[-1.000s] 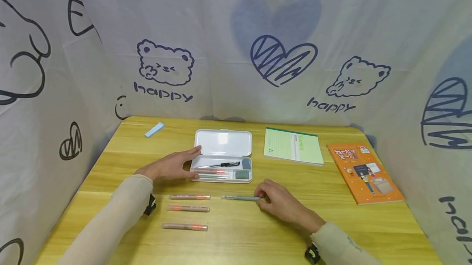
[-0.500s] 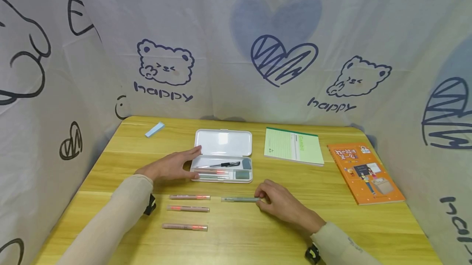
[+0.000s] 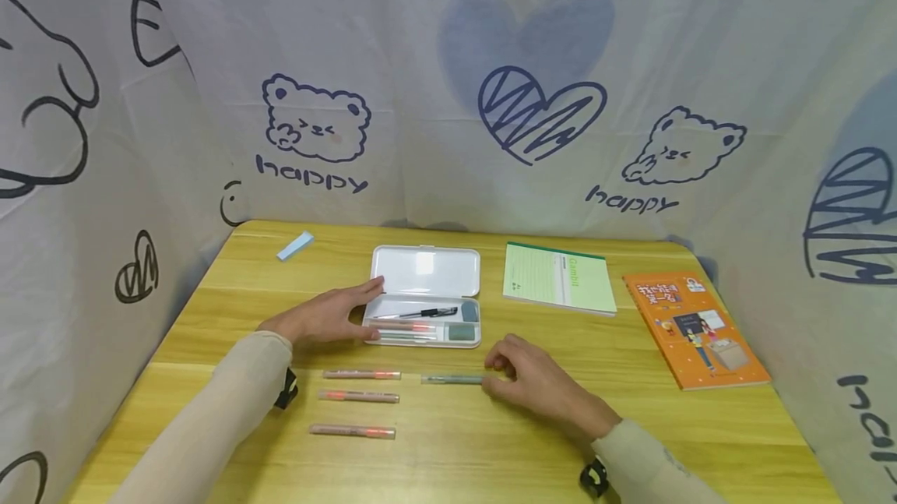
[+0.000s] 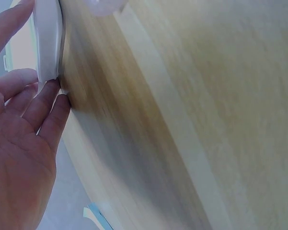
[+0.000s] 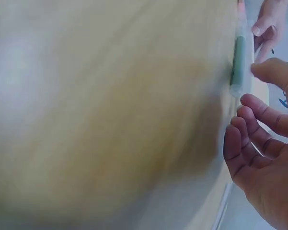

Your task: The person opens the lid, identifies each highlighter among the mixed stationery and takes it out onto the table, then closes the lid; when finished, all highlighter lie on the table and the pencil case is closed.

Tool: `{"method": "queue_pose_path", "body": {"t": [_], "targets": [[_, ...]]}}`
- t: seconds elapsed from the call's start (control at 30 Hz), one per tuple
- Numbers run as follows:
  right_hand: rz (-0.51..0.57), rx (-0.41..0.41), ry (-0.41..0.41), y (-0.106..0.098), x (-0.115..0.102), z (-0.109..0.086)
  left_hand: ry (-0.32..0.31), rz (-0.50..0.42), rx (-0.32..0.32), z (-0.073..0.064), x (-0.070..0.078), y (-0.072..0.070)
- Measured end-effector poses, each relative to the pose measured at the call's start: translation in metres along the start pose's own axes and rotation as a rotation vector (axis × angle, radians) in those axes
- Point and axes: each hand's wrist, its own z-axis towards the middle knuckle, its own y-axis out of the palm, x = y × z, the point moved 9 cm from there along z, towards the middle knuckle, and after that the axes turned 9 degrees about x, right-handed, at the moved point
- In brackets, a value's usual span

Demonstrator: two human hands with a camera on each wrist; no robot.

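Observation:
My left hand [image 3: 325,315] holds the left end of an opened white pencil case [image 3: 426,272], thumb near its front corner and fingers at the lid side. Inside the case lie a black pen [image 3: 437,311], slim pens and grey-green erasers [image 3: 460,333]. In front of it, a green-grey capped pen [image 3: 452,379] lies flat on the table. My right hand [image 3: 532,383] is at the pen's right end; the right wrist view shows thumb and fingers apart, with the green pen [image 5: 237,64] not gripped between them. Three pinkish pens [image 3: 361,375] lie in rows to the left.
A light green notebook [image 3: 559,278] lies behind to the right, and an orange book [image 3: 695,331] farther right. A pale blue strip [image 3: 294,245] is at the far left of the wooden table [image 3: 448,465]. Printed curtains enclose the back and sides.
My right thumb and fingers have spread and lifted slightly off the green-grey pen, which stays in place. The left hand and the case have not moved.

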Motion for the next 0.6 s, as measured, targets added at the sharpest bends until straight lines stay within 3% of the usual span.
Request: {"method": "queue_pose_path", "body": {"t": [0.3, 0.6], "targets": [[0.053, 0.049, -0.033, -0.015, -0.019, 0.039, -0.005, 0.006, -0.008, 0.001, 0.000, 0.001], [-0.007, -0.025, -0.093, 0.013, -0.045, 0.070, 0.019, -0.006, 0.004, -0.001, 0.003, -0.002]]}}
